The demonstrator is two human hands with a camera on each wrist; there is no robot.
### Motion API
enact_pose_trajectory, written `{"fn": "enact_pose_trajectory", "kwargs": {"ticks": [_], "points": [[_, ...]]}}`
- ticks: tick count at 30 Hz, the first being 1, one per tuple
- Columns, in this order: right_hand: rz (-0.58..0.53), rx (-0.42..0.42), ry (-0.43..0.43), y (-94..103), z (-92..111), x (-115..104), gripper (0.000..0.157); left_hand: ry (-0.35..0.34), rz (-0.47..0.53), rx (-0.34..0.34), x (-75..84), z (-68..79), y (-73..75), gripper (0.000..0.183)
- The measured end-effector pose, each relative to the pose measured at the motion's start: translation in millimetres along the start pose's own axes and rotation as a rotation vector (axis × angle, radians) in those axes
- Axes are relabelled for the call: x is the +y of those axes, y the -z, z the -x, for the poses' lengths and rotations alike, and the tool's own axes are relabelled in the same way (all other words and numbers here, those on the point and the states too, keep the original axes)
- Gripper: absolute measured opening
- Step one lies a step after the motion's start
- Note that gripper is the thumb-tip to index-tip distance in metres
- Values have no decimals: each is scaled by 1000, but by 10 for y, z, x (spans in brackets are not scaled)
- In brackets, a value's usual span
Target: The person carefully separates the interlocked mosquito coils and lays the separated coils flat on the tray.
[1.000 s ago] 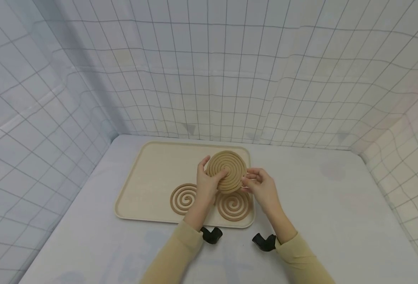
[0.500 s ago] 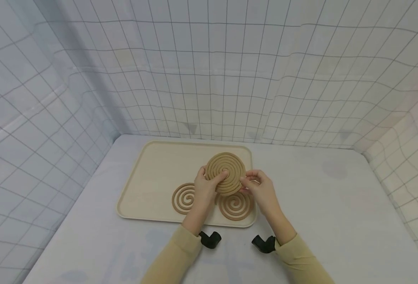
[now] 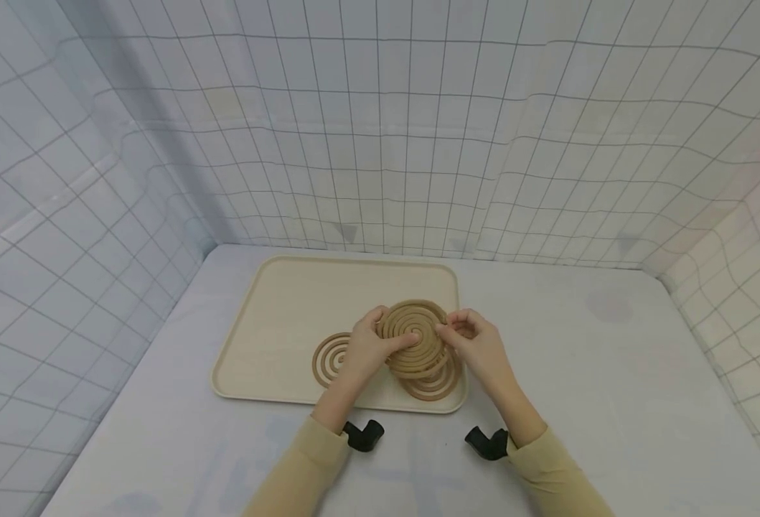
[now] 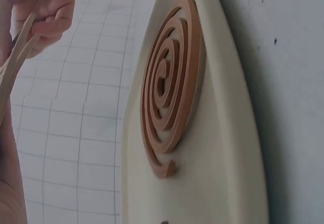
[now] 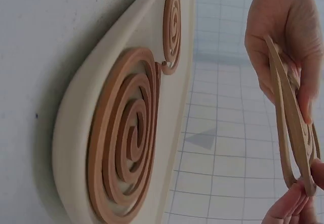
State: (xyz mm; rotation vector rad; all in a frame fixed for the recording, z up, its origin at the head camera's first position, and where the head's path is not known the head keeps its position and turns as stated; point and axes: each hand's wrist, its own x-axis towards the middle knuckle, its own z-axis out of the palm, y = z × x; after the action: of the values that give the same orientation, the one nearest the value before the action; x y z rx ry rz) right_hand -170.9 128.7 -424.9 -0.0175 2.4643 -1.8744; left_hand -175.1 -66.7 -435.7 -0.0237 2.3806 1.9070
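In the head view a tan spiral mosquito coil pair (image 3: 418,357) is held above the tray's right part. My left hand (image 3: 362,353) grips it from the left, thumb across the spiral's face. My right hand (image 3: 483,348) pinches its right edge between thumb and fingers. Seen edge-on in the right wrist view, the mosquito coil pair (image 5: 289,115) shows strips standing apart, with a narrow gap between them. Beneath, a brown mosquito coil (image 3: 434,393) lies on the tray, partly covered. Another brown coil (image 3: 321,362) lies to its left, partly behind my left hand.
The cream tray (image 3: 270,323) with a raised rim rests on a white table (image 3: 580,388). Pale grid-patterned sheets (image 3: 418,143) stand behind and at both sides. Black wrist pieces (image 3: 364,435) sit near each cuff.
The held mosquito coil pair has come lower and nearer, and its spiral layers now look shifted apart. My left hand has moved along with it; my right hand stays at the edge.
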Motion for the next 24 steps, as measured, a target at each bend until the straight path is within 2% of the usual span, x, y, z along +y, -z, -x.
{"fn": "enact_pose_trajectory", "kwargs": {"ticks": [6,8,11,14,17,21,24], "points": [[197,-75,219,64,107,-72,21,-99,-223,-209,110,110,139,32],[238,-97,291,62,146,-109,19,-120,-266,-252,145,142,166,30],[281,-105,373,44,190,-167,18,-146,-309,-282,173,173,201,28],[303,-95,398,23,208,-202,18,-163,-319,-272,169,189,224,28],[297,-87,374,0,207,-214,18,-166,-309,-242,142,197,230,30],[261,-75,283,-39,185,-204,19,-113,-225,-162,85,191,215,33],[217,-54,192,-77,172,-193,21,-49,-116,-62,53,180,193,34]]}}
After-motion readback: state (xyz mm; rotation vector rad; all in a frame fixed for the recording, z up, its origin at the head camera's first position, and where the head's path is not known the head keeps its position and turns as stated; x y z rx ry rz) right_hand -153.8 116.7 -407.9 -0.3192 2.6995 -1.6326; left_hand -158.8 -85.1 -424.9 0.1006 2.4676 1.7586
